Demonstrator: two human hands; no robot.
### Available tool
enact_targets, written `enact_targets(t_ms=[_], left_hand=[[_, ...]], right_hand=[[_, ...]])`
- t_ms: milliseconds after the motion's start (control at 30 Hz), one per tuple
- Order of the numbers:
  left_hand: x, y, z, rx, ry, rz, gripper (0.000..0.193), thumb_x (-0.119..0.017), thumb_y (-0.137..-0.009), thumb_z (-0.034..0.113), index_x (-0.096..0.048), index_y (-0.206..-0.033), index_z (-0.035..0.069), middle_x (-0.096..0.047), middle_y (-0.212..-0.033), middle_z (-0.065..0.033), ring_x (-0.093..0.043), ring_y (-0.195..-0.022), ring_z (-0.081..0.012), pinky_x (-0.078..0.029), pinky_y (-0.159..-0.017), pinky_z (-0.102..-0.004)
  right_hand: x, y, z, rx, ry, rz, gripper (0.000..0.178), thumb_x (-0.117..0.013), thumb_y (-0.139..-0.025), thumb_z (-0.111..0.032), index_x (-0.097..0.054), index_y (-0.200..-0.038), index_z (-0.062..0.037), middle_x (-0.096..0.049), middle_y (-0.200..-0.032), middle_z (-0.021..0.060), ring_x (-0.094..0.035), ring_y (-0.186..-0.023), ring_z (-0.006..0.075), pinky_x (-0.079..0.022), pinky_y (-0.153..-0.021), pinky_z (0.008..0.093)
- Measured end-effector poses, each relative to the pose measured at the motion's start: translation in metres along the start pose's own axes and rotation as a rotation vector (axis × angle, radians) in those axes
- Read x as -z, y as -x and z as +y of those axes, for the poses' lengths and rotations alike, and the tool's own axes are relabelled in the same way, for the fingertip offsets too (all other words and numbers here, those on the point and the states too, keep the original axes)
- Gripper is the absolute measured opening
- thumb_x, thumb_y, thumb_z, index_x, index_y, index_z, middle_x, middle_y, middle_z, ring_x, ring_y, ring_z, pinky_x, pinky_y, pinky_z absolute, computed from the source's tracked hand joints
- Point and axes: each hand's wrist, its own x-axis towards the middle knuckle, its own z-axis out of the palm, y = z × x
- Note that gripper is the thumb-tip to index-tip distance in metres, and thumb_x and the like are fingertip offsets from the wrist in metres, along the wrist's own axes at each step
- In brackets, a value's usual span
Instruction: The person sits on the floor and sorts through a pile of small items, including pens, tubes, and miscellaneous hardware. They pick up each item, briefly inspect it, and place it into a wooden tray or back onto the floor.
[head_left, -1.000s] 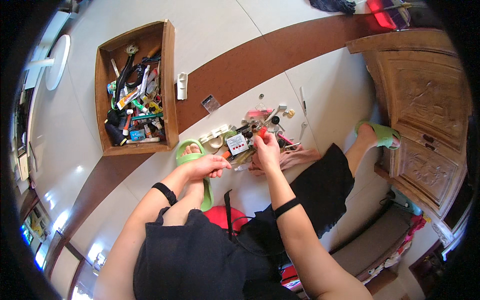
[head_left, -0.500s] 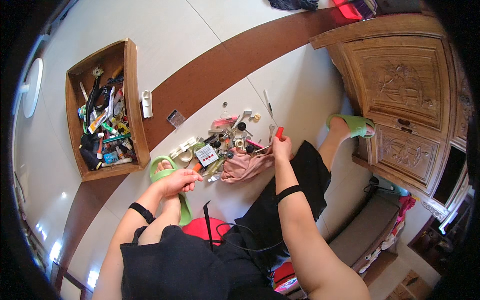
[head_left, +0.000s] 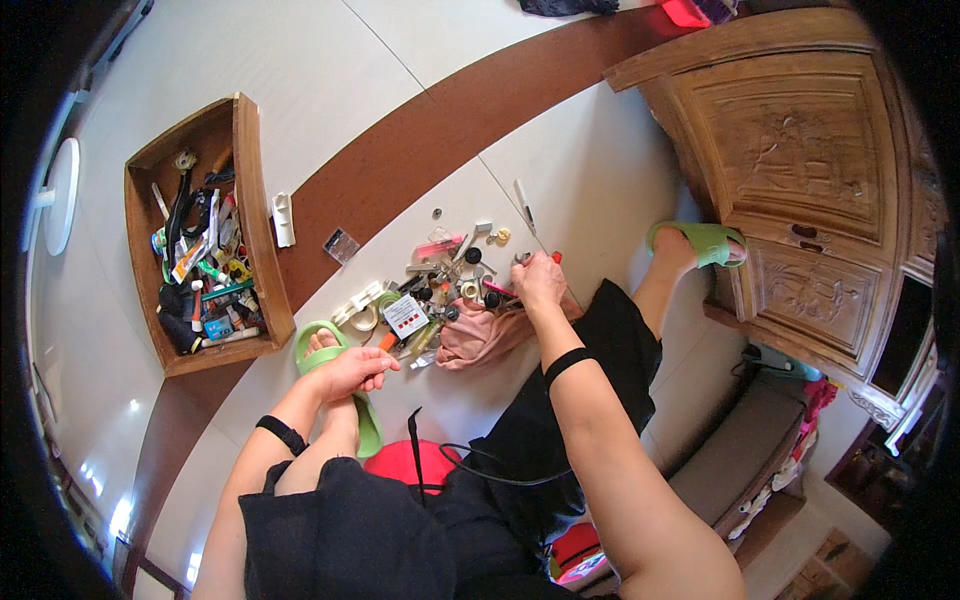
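Observation:
I sit on the floor before a pile of small odds and ends [head_left: 432, 290]: caps, tubes, a labelled card and bits of hardware. My right hand [head_left: 538, 281] is at the pile's right edge, fingers closed on a small red object [head_left: 556, 257] that barely shows. My left hand [head_left: 355, 369] rests on my left foot, just above the green slipper [head_left: 368, 432], fingers loosely curled with nothing seen in them. A pink cloth pouch [head_left: 478, 338] lies under the pile, near my right wrist.
A wooden drawer [head_left: 258, 215] full of tools and tubes lies on the floor to the left. A white part [head_left: 283, 219] and a small square packet [head_left: 342, 245] lie between drawer and pile. A carved wooden cabinet [head_left: 800, 150] stands at right, by my other slippered foot [head_left: 705, 241].
My left hand has drawn back from the pile to my left foot. My right hand lifted the red object to the right, then came down at the pile's right edge. The view shifted.

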Motion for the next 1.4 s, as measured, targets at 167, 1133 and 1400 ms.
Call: enact_targets(t_ms=[167,1133,1400], left_hand=[[0.000,0.004,0.000,-0.046,-0.005,-0.005,0.021,-0.050,-0.095,0.021,-0.061,-0.103,0.005,-0.054,-0.063,0.0046,-0.045,-0.052,-0.0017,-0.037,-0.049,-0.0149],[0.004,-0.003,-0.003,-0.217,0.485,0.001,0.035,-0.042,-0.098,0.031,-0.052,-0.119,0.005,-0.059,-0.109,-0.0064,-0.059,-0.095,-0.0155,-0.051,-0.077,-0.0290],[0.010,-0.001,-0.010,-0.171,0.426,0.051,0.026,-0.047,-0.097,0.025,-0.055,-0.109,0.004,-0.060,-0.088,-0.0024,-0.059,-0.078,-0.0100,-0.048,-0.069,-0.0204]], right_hand=[[0.005,-0.030,0.001,-0.026,-0.330,0.043,0.023,-0.056,-0.072,-0.016,-0.061,-0.092,-0.0059,-0.065,-0.080,0.0173,-0.063,-0.080,0.0345,-0.049,-0.075,0.0438],[-0.035,0.181,-0.129,0.112,-0.707,-0.612,0.021,-0.065,-0.080,-0.021,-0.067,-0.084,-0.0011,-0.066,-0.068,0.0071,-0.062,-0.057,0.0099,-0.050,-0.055,0.0237],[-0.023,0.086,-0.046,-0.040,-0.797,-0.142,0.014,-0.064,-0.081,-0.014,-0.067,-0.088,-0.0022,-0.065,-0.074,0.0031,-0.059,-0.068,0.0098,-0.048,-0.062,0.0269]])
